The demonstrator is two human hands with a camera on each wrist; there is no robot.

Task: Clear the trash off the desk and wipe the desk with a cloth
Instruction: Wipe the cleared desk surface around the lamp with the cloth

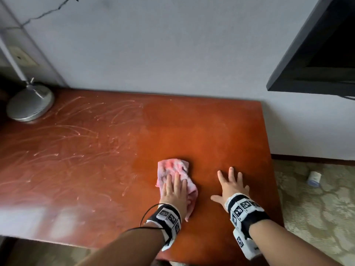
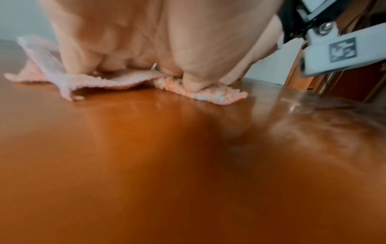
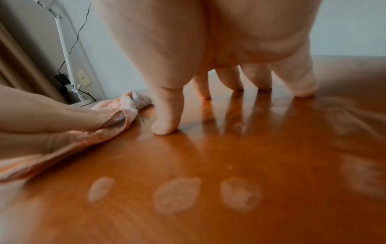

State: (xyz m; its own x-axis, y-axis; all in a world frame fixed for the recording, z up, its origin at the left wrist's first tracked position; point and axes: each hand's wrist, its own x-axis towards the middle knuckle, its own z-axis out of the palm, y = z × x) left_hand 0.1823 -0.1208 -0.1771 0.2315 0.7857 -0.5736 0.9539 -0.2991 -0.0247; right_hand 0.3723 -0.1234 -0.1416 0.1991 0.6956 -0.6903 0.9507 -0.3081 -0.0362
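The left hand (image 1: 173, 191) is lying flat on the pink cloth (image 1: 173, 170), fingers straight and close together, pressing it down onto the reddish-brown surface (image 1: 201, 127). The cloth is sitting in the near middle of the surface, bunched and folded, with its far part sticking out beyond the fingertips and a tail trailing back under the wrist. In the left wrist view the palm (image 2: 146, 41) is bearing down on the cloth (image 2: 108, 80), whose edges are spreading out on both sides beneath it.

The right hand (image 1: 231, 186) is resting just to the right of the cloth, not touching it, with fingers spread wide and straight. In the right wrist view its fingertips (image 3: 165, 128) are touching the glossy surface (image 3: 208, 165), and the cloth (image 3: 125, 107) is showing to the left under the other hand.

The left half of the surface is showing pale streaks and swirls, while the right half around the hands is looking darker and more even. A silver lamp base (image 1: 30, 104) is standing at the far left corner. A dark screen (image 1: 317, 54) is hanging on the wall at far right. A small white cylindrical object (image 1: 314, 179) is lying on the patterned carpet (image 1: 317, 208) to the right.
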